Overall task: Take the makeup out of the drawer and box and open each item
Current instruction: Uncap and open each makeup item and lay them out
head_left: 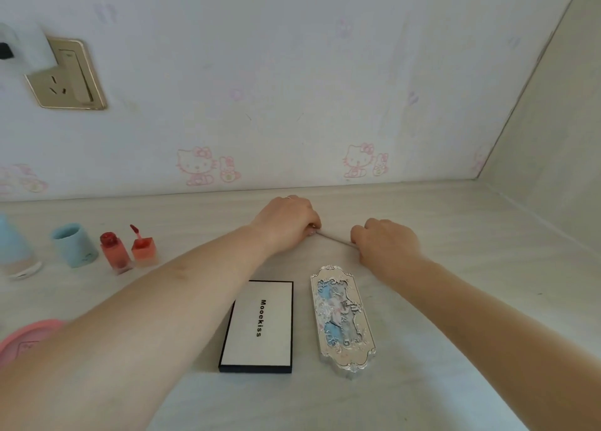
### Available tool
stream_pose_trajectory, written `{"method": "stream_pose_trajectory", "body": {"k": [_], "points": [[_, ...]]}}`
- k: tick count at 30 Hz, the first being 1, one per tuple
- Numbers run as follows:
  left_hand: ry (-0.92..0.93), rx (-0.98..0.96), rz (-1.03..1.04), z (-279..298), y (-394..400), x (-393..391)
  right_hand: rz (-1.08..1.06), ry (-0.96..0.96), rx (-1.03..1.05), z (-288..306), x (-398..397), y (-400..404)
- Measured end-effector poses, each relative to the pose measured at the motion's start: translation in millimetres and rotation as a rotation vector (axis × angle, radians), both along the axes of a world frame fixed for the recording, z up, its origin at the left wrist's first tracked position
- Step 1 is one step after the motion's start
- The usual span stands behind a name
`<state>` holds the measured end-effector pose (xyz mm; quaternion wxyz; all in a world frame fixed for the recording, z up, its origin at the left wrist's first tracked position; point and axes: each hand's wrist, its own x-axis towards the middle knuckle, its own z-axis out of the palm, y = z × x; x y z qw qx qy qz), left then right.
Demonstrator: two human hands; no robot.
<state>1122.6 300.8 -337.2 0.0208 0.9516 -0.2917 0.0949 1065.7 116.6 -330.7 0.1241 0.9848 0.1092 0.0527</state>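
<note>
here: both hands behind white black-edged rectangular palette (258,326), left hand (286,224) and right hand (385,240) each pinching one end of thin pale stick-like makeup pencil (335,239), likely braced for pulling cap off. ornate silver embossed palette (343,321) just right of landmark, lid down, waiting.

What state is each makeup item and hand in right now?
Mooekiss palette: closed, flat.
Ornate silver palette: closed, flat.
Lip tint bottle: uncapped, upright.
Tint cap: off, wand pointing up.
Thin pencil: gripped at both ends.
Left hand: pinching pencil.
Right hand: gripping pencil.
</note>
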Motion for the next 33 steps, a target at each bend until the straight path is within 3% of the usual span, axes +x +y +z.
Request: {"method": "stream_pose_trajectory", "body": {"k": [4,10,19,27,33], "points": [[0.024,-0.061,0.029,0,12,-6,0.01,0.008,-0.016,2,1,3],[0.049,-0.202,0.033,12,33,-35,0.042,0.026,0.119,16,-19,9],[-0.109,-0.424,0.036,46,110,-134,0.273,-0.101,0.327,58,-84,52],[-0.169,-0.472,0.207,49,213,-247,0.441,0.051,0.691,53,-144,139],[-0.141,-0.508,0.405,26,297,-328,0.584,0.201,0.722,25,-183,219]]}}
